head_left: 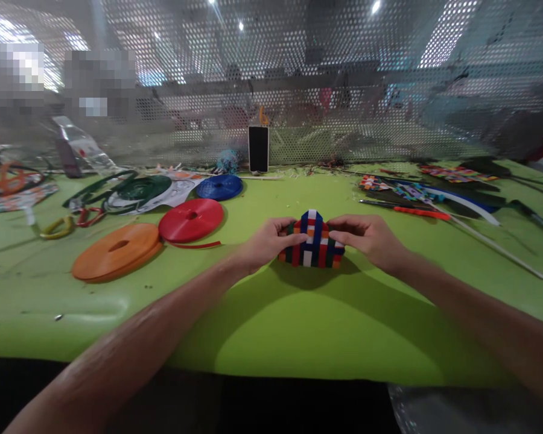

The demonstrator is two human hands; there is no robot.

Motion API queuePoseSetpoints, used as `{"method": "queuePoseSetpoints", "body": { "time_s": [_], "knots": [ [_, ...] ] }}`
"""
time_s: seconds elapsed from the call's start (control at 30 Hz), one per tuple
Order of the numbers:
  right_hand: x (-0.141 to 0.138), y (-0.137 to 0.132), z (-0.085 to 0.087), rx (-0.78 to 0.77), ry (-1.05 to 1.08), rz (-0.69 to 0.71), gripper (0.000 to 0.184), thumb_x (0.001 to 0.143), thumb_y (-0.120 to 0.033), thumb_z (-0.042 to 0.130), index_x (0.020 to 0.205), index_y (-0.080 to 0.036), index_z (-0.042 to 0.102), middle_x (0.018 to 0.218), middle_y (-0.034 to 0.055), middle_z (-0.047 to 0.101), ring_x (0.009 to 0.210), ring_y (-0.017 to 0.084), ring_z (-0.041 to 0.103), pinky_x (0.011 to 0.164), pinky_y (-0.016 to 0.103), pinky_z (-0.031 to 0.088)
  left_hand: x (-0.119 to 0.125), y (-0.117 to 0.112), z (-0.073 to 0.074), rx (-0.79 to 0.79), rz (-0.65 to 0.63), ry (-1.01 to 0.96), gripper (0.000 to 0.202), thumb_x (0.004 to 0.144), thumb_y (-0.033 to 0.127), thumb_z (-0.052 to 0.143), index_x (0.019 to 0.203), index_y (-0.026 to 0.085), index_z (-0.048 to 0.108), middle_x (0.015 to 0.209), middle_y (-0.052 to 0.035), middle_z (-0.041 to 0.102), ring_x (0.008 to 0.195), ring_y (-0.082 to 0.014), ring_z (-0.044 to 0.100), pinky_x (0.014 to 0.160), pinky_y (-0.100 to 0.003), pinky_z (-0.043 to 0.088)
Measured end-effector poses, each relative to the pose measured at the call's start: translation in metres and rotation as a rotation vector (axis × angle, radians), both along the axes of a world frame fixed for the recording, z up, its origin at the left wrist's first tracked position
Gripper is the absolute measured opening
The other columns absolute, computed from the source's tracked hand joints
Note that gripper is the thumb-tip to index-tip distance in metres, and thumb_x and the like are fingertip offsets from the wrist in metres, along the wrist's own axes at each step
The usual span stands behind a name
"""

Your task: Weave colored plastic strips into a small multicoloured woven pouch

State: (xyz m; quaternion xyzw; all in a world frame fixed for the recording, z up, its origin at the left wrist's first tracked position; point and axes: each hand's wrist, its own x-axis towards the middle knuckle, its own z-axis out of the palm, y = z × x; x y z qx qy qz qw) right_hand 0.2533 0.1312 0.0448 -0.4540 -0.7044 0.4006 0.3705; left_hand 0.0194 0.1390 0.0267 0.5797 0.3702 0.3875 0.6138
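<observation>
A small piece woven from flat strips [314,247] in red, blue, white, orange and green stands above the green tabletop, its top narrowing to a white and blue peak. My left hand [271,241] pinches its left side, thumb across the front face and fingers behind. From the other side my right hand [366,238] grips the right edge, its thumb near a white strip. The fingers behind the woven piece are partly hidden. A shadow falls on the table just below it.
Coils of orange [117,252], red [192,220] and blue strip [219,187] lie on the left, with a dark green coil [145,188] behind. A phone-like black panel [258,149] stands against the perforated screen. At right lie an orange-handled tool [422,213] and woven pieces [411,191].
</observation>
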Motion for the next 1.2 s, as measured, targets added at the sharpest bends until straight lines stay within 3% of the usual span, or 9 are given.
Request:
{"method": "queuePoseSetpoints", "body": {
  "time_s": [0.17, 0.37, 0.5, 0.63, 0.73, 0.83, 0.97, 1.07, 1.2],
  "knots": [
    [-0.005, -0.006, -0.001, 0.010, -0.037, 0.036, 0.027, 0.078, -0.038, 0.076, 0.099, -0.022, 0.079, 0.097, 0.0062, 0.080, 0.086, 0.023, 0.072, 0.082, 0.040, 0.059, 0.001, 0.002, -0.002, 0.162, 0.055, 0.059, 0.025, 0.084, 0.037, 0.073, 0.096, 0.014, 0.074, 0.092, -0.0048, 0.075, 0.077, -0.0134, 0.064, 0.074, -0.027, 0.050],
    [-0.014, -0.012, -0.003, -0.046, 0.044, 0.062, 0.035, 0.079, -0.041, 0.075, 0.106, -0.018, 0.075, 0.103, 0.0082, 0.079, 0.088, 0.022, 0.072, 0.080, 0.038, 0.059, 0.003, -0.001, -0.002, 0.373, 0.172, 0.105, 0.021, 0.086, 0.036, 0.072, 0.085, 0.015, 0.071, 0.076, -0.0018, 0.070, 0.067, -0.0120, 0.058, 0.064, -0.025, 0.046],
    [-0.018, -0.012, -0.004, -0.008, 0.053, 0.096, 0.032, 0.082, -0.041, 0.071, 0.103, -0.018, 0.074, 0.101, 0.0076, 0.078, 0.087, 0.021, 0.071, 0.079, 0.036, 0.058, 0.007, -0.008, -0.001, 0.431, 0.120, 0.105, 0.019, 0.083, 0.034, 0.075, 0.086, 0.016, 0.071, 0.079, -0.0027, 0.072, 0.070, -0.0134, 0.062, 0.066, -0.026, 0.049],
    [-0.018, -0.013, -0.001, 0.106, 0.020, 0.033, 0.024, 0.084, -0.041, 0.069, 0.090, -0.018, 0.074, 0.087, 0.0056, 0.076, 0.079, 0.019, 0.067, 0.075, 0.034, 0.054, 0.009, -0.007, -0.006, 0.311, 0.030, 0.020, 0.030, 0.073, 0.031, 0.084, 0.093, 0.016, 0.067, 0.083, -0.0027, 0.073, 0.075, -0.0145, 0.065, 0.072, -0.028, 0.052],
    [-0.017, -0.013, 0.000, 0.114, -0.006, -0.004, 0.025, 0.085, -0.042, 0.068, 0.089, -0.018, 0.072, 0.086, 0.0057, 0.074, 0.076, 0.018, 0.064, 0.072, 0.032, 0.052, 0.009, -0.005, -0.008, 0.232, -0.007, 0.038, 0.033, 0.070, 0.032, 0.087, 0.089, 0.015, 0.066, 0.078, -0.0007, 0.070, 0.071, -0.0130, 0.063, 0.068, -0.026, 0.049],
    [-0.017, -0.010, 0.000, 0.075, -0.076, 0.075, 0.028, 0.085, -0.044, 0.067, 0.091, -0.017, 0.070, 0.085, 0.0058, 0.073, 0.074, 0.017, 0.063, 0.067, 0.030, 0.049, 0.011, -0.007, -0.007, 0.222, -0.040, 0.075, 0.031, 0.068, 0.032, 0.089, 0.079, 0.014, 0.066, 0.073, 0.0012, 0.066, 0.067, -0.0107, 0.058, 0.065, -0.025, 0.045],
    [-0.018, -0.010, 0.001, 0.158, -0.189, 0.137, 0.031, 0.090, -0.046, 0.062, 0.084, -0.017, 0.069, 0.078, 0.0041, 0.071, 0.070, 0.016, 0.059, 0.064, 0.028, 0.045, 0.017, -0.016, -0.003, 0.131, -0.077, 0.034, 0.041, 0.061, 0.027, 0.093, 0.086, 0.015, 0.062, 0.073, 0.0025, 0.066, 0.067, -0.0107, 0.058, 0.066, -0.024, 0.045],
    [-0.020, -0.014, 0.002, 0.258, -0.137, 0.096, 0.026, 0.093, -0.039, 0.060, 0.082, -0.017, 0.069, 0.076, 0.0027, 0.071, 0.068, 0.015, 0.060, 0.063, 0.027, 0.044, 0.019, -0.019, -0.003, -0.022, -0.038, -0.042, 0.052, 0.059, 0.026, 0.095, 0.092, 0.019, 0.055, 0.070, 0.0043, 0.066, 0.063, -0.0102, 0.059, 0.061, -0.022, 0.043],
    [-0.021, -0.019, 0.001, 0.360, -0.056, -0.037, 0.021, 0.092, -0.035, 0.063, 0.081, -0.018, 0.070, 0.071, 0.0014, 0.069, 0.064, 0.014, 0.058, 0.060, 0.026, 0.044, 0.016, -0.014, -0.006, -0.114, -0.016, -0.080, 0.049, 0.062, 0.026, 0.095, 0.099, 0.016, 0.064, 0.081, -0.0014, 0.073, 0.069, -0.0117, 0.066, 0.066, -0.023, 0.051]
  ]
}}
